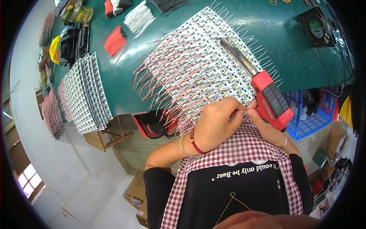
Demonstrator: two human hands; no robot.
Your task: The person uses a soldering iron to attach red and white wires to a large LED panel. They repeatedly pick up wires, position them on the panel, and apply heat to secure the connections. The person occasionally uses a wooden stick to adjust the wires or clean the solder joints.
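My left hand (223, 118) is closed in a pinch at the near edge of a white circuit-board panel (206, 23), with a short red wire (249, 109) between its fingertips. Beside it, my right hand (267, 129) is wrapped round a red and black soldering gun (272, 101). The gun's dark, worn tip slants up and to the left over the panel. The wire's other end meets the right fingers; whether they grip it too, I cannot make out. Rows of small components cover the panel, with red and white wires along its left side and white ones along its right.
More wired panels (85, 93) overhang the green table (122, 80) at left. Bundles of red wires (115, 41) and white wires (140, 19) lie at the back. A black fan (316, 27) stands at far right, above a blue crate (309, 124). A checked apron (225, 150) covers my lap.
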